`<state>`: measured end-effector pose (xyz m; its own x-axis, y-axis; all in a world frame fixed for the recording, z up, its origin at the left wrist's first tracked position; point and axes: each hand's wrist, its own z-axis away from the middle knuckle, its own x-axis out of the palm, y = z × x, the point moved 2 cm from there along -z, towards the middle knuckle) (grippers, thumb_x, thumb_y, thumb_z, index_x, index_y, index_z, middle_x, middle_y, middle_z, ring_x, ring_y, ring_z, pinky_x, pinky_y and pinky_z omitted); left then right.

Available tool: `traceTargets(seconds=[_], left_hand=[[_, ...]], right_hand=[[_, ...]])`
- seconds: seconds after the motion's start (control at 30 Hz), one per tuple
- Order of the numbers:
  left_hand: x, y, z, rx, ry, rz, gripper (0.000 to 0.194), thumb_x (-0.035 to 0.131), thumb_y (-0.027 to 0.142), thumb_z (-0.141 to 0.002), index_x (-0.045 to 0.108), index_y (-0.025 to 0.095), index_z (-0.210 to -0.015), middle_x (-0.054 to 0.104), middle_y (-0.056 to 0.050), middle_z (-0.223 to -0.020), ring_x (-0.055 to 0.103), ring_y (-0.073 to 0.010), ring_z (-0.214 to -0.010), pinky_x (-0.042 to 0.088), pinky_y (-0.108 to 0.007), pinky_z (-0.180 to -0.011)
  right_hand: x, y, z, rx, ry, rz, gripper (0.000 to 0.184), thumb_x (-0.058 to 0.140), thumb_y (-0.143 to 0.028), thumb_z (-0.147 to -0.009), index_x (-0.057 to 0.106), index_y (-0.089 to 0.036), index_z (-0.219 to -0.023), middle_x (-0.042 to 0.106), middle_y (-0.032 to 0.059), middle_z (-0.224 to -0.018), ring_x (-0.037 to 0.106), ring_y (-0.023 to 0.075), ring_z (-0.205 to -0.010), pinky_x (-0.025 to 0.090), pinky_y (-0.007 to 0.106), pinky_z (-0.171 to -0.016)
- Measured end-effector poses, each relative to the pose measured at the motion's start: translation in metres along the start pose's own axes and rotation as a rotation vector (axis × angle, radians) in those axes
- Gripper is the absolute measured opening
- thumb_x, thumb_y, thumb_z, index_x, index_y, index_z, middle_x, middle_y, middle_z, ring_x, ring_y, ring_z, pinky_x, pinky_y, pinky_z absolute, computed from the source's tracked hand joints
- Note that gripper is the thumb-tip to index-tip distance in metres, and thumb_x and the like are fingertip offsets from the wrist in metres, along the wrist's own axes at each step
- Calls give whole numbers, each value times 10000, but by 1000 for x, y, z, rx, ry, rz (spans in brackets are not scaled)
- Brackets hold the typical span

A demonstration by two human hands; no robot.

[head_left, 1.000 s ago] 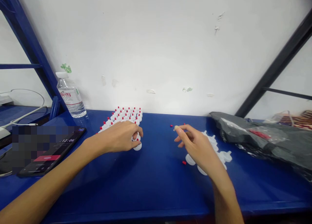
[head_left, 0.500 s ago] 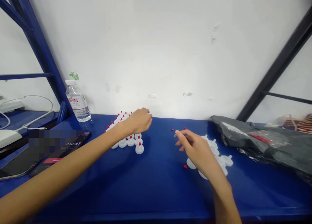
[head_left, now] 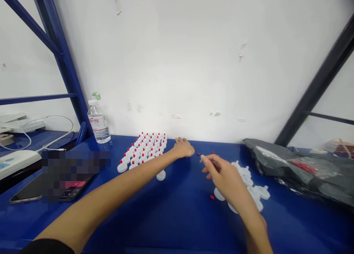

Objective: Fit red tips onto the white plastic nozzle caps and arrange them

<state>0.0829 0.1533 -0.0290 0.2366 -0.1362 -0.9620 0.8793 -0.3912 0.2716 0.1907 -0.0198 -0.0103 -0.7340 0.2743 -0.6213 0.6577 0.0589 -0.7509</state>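
My left hand [head_left: 183,148] reaches far across the blue table [head_left: 177,213], fingers curled down near the wall, just right of the rows of white caps with red tips [head_left: 145,148]. What its fingers hold, if anything, is hidden. My right hand [head_left: 221,173] hovers over a loose pile of white caps [head_left: 253,185], with thumb and forefinger pinched together on something I cannot make out. Small red pieces [head_left: 212,197] lie scattered near both hands. One finished cap [head_left: 160,175] stands apart from the rows.
A water bottle [head_left: 99,122] stands by the wall at the left. A phone [head_left: 52,185] lies at the near left. A grey plastic bag [head_left: 298,169] covers the right side. Blue rack posts [head_left: 65,66] rise at the left.
My left hand has moved from the near end of the cap rows to the far right, close to the wall. My right hand stayed nearly still. The view tilted upward.
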Motion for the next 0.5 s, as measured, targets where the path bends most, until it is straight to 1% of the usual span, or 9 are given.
traceTargets(seconds=[0.07, 0.1, 0.17, 0.27, 0.37, 0.5], left_hand=[[1, -2, 0, -169, 11, 24, 786, 392, 356, -932, 223, -94, -1555, 166, -374, -1617, 166, -485, -1520, 279, -626, -1153], [1, -2, 1, -244, 7, 31, 789, 389, 366, -936, 223, -100, -1551, 154, -378, -1619, 157, -484, -1522, 278, -612, -1158], [1, -2, 3, -327, 2, 52, 784, 409, 376, -931, 259, -88, -1545, 170, -371, -1620, 166, -473, -1524, 278, -582, -1166], [-1, -2, 5, -381, 9, 80, 769, 453, 392, -907, 331, -36, -1535, 202, -331, -1633, 179, -450, -1529, 282, -554, -1167], [-5, -5, 7, -413, 26, 99, 744, 471, 412, -895, 399, -5, -1507, 218, -306, -1638, 207, -457, -1514, 292, -553, -1157], [-9, -13, 7, -434, 33, 105, 715, 465, 421, -896, 438, 16, -1485, 265, -278, -1624, 252, -438, -1496, 288, -522, -1166]], right_hand=[[0, -1, 0, 2, -9, 1, 480, 444, -671, -961, 710, -276, -1019, 765, 26, -817, 712, 234, -702, 485, 349, -693], [0, -2, 1, 1, -16, 1, 480, 442, -675, -960, 706, -276, -998, 764, 24, -811, 714, 235, -704, 483, 348, -689], [0, -3, 1, 1, -31, 2, 476, 439, -682, -958, 694, -280, -962, 765, 24, -807, 717, 243, -714, 482, 348, -683], [0, -4, 2, 6, -40, 10, 468, 436, -682, -960, 683, -284, -951, 768, 27, -824, 719, 253, -728, 482, 358, -694], [1, -2, 1, 14, -39, 24, 475, 426, -685, -963, 683, -285, -967, 767, 31, -828, 714, 256, -721, 486, 366, -702], [2, 0, 1, 20, -46, 44, 478, 431, -685, -960, 692, -285, -980, 766, 29, -823, 713, 250, -710, 491, 357, -696]])
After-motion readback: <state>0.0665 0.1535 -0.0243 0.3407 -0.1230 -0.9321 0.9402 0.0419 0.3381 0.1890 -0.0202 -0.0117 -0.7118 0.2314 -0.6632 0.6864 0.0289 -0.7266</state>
